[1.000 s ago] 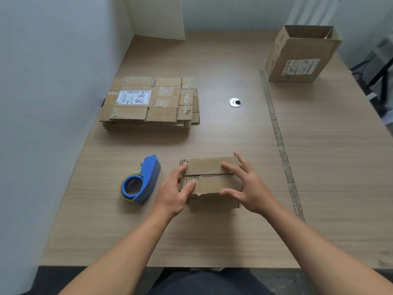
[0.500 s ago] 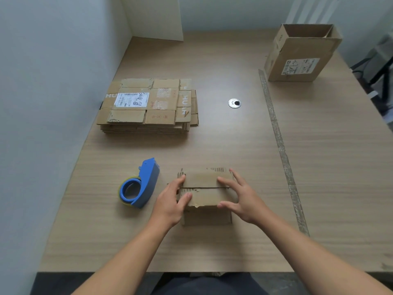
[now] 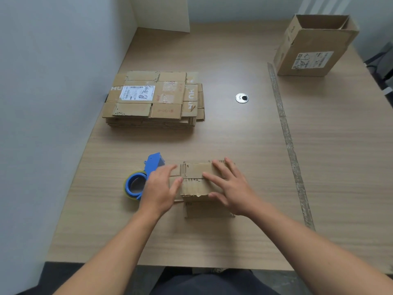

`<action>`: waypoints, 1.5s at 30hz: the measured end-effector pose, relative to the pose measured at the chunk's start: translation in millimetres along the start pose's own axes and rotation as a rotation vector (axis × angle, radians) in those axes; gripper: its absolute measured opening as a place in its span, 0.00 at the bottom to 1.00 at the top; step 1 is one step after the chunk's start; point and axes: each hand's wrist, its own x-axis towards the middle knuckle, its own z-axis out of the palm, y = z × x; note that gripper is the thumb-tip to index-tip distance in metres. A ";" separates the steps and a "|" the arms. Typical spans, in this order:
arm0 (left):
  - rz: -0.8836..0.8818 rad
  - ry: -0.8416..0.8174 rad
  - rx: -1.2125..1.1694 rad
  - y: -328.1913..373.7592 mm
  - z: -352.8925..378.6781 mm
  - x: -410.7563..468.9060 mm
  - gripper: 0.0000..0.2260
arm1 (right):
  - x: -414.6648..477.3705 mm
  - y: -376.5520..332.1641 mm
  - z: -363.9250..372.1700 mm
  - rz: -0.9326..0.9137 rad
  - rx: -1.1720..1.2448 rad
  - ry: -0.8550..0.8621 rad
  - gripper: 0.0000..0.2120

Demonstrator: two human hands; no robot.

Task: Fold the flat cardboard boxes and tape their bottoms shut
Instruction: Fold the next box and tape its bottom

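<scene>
Wooden tabletop [image 3: 234, 135] holds the small box [image 3: 197, 185] near its front edge; left hand [image 3: 159, 188] and right hand [image 3: 232, 188] press its flaps down, fingers [image 3: 212, 177] straight. Next, probably, grasp the tape dispenser [image 3: 138, 182] alongside.

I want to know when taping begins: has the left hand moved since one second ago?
Yes. The left hand shifted leftward; it now overlaps the tape dispenser, which stayed put.
</scene>
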 end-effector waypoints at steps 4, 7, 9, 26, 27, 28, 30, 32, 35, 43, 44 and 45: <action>-0.235 0.015 0.354 -19.9 -24.2 8.4 0.28 | 3.9 -9.0 5.3 -0.070 -0.143 0.094 0.27; -0.364 -0.221 0.457 -34.6 -25.9 13.7 0.31 | 6.3 -13.0 7.8 -0.079 -0.107 0.121 0.28; -0.377 -0.255 0.395 -41.5 -20.4 15.3 0.32 | 5.7 -12.2 10.2 -0.049 -0.018 0.112 0.30; -0.226 -0.126 0.028 -31.6 -55.0 25.9 0.30 | 10.1 -4.7 17.7 0.027 0.274 0.280 0.32; -0.174 -0.123 0.001 -27.3 -60.6 26.4 0.30 | 10.5 -5.6 14.9 0.039 0.294 0.272 0.34; -0.120 -0.138 -0.020 -22.6 -66.4 26.9 0.30 | 10.8 -6.8 11.7 0.051 0.325 0.263 0.36; 0.015 -0.222 -0.046 -9.8 -77.9 27.3 0.29 | 10.7 -8.7 5.5 0.075 0.441 0.266 0.38; 0.165 -0.337 -0.010 4.0 -85.3 26.8 0.28 | 8.8 -9.4 -0.2 0.099 0.592 0.280 0.34; 0.329 -0.443 0.140 14.0 -79.2 28.3 0.30 | 5.5 -6.8 -9.5 0.121 0.772 0.234 0.28; 0.495 -0.403 0.294 13.2 -58.4 25.4 0.32 | 5.5 -3.2 -10.1 0.081 0.735 0.203 0.23; 0.531 -0.402 0.300 12.6 -56.2 23.9 0.32 | 6.2 -4.2 -7.2 0.074 0.702 0.230 0.22; 0.572 -0.405 0.311 12.8 -53.9 22.0 0.33 | 6.9 -4.9 -4.4 0.066 0.679 0.258 0.22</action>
